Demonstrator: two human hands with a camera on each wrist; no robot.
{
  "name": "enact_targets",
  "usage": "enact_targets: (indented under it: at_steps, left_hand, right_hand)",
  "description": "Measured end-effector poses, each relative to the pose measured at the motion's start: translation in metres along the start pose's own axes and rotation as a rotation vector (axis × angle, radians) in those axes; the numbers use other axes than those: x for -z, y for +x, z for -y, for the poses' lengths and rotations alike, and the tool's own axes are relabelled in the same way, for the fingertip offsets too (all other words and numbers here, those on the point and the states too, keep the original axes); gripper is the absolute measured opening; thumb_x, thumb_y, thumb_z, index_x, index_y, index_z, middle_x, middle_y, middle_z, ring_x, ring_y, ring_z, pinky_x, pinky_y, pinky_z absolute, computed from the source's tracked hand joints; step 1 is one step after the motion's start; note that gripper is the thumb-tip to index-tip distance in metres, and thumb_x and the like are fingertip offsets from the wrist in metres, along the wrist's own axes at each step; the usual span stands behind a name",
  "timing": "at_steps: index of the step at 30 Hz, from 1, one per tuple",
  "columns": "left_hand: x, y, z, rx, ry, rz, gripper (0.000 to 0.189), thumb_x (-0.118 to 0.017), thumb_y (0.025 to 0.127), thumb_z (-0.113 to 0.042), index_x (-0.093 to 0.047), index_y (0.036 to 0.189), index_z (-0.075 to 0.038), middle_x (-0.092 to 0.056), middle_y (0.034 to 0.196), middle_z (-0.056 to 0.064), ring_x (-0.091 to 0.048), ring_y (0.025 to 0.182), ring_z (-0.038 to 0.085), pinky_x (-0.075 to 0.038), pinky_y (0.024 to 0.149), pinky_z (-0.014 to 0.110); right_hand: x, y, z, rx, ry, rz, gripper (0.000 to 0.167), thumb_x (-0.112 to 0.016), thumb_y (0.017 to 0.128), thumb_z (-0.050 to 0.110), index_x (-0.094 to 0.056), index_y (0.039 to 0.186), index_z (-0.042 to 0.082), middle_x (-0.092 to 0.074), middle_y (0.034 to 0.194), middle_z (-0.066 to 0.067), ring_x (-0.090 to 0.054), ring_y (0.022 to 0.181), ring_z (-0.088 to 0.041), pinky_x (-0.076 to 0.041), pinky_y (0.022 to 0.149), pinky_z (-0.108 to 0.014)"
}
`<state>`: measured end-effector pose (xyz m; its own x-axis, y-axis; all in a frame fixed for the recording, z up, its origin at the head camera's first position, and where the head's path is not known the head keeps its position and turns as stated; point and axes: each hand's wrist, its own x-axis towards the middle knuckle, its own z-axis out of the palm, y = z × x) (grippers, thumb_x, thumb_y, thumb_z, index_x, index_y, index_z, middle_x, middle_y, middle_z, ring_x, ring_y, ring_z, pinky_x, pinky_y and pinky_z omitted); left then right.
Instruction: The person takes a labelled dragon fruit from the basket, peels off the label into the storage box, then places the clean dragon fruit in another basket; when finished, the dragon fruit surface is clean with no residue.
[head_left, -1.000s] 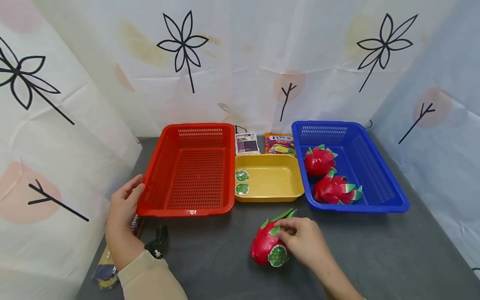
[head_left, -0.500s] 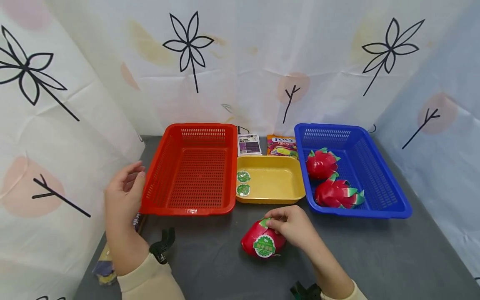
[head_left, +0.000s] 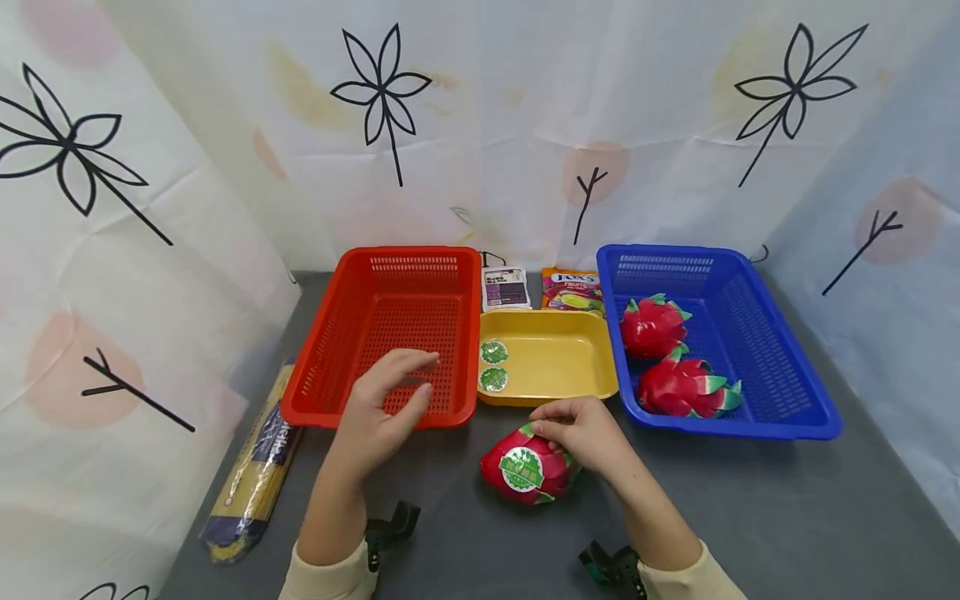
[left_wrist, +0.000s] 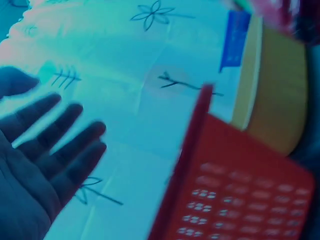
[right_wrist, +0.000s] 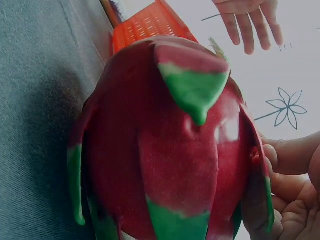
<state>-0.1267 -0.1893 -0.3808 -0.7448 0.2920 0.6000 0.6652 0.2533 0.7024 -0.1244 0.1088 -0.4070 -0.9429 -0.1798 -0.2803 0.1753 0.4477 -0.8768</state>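
Observation:
My right hand (head_left: 585, 433) pinches a green-tipped scale of a red dragon fruit (head_left: 543, 483) on the grey table. This fruit lies on its side with a round green-and-white sticker (head_left: 522, 469) facing up. In the right wrist view the dragon fruit (right_wrist: 170, 135) fills the middle, with thumb and fingers at its edge. My left hand (head_left: 382, 408) is raised in front of the red basket (head_left: 378, 421), fingers spread and holding nothing. The left wrist view shows that hand (left_wrist: 45, 155) with its fingers extended, beside the basket's wall (left_wrist: 235, 190).
Two more dragon fruits (head_left: 654, 327) lie in the blue basket (head_left: 780, 367) at right. Between the baskets stands a yellow tray (head_left: 558, 350) with two round stickers (head_left: 493, 379). Behind it are a candy packet (head_left: 572, 289) and a white card (head_left: 506, 288). A yellow package (head_left: 255, 467) lies at left.
My left hand has left the red basket's left edge and moved right, in front of the basket. The right hand has turned the dragon fruit onto its side and shifted it slightly left.

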Motion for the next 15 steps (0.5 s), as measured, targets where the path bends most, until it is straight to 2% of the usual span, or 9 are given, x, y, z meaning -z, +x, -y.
enact_targets:
  at_steps: [4,7,10,15]
  left_hand:
    - [-0.021,-0.011,0.002,-0.05,-0.12,0.145,0.054,-0.075,0.082,0.006,-0.064,0.134,-0.003,-0.064,0.13,0.014,-0.06,0.119,0.029,-0.051,0.102,0.037]
    - [-0.038,-0.018,0.002,-0.076,-0.2,0.221,0.058,-0.077,0.083,0.004,-0.061,0.138,-0.003,-0.063,0.132,0.014,-0.059,0.121,0.03,-0.048,0.106,0.039]
    - [-0.053,-0.025,0.002,-0.053,-0.237,0.266,0.059,-0.077,0.085,0.001,-0.059,0.141,-0.004,-0.062,0.134,0.013,-0.059,0.123,0.03,-0.047,0.107,0.04]
    - [-0.073,-0.035,0.007,0.019,-0.227,0.301,0.062,-0.078,0.088,-0.002,-0.055,0.145,-0.002,-0.058,0.14,0.013,-0.058,0.124,0.032,-0.051,0.102,0.043]
  right_hand:
    - [0.0,0.003,0.002,-0.027,-0.003,-0.003,0.02,-0.076,0.093,0.015,-0.078,0.107,0.001,-0.072,0.086,-0.005,-0.062,0.067,-0.017,-0.057,0.065,-0.028]
    - [0.0,0.006,0.002,-0.039,-0.002,-0.006,0.019,-0.076,0.094,0.014,-0.078,0.107,0.001,-0.072,0.085,-0.005,-0.062,0.067,-0.017,-0.058,0.066,-0.029]
    - [-0.001,0.009,0.003,-0.039,0.0,-0.007,0.018,-0.075,0.094,0.014,-0.079,0.106,0.001,-0.071,0.084,-0.006,-0.063,0.066,-0.017,-0.058,0.067,-0.029]
    - [-0.001,0.013,0.002,-0.025,-0.002,-0.011,0.016,-0.074,0.095,0.012,-0.079,0.103,0.0,-0.071,0.082,-0.006,-0.063,0.066,-0.017,-0.058,0.067,-0.029]
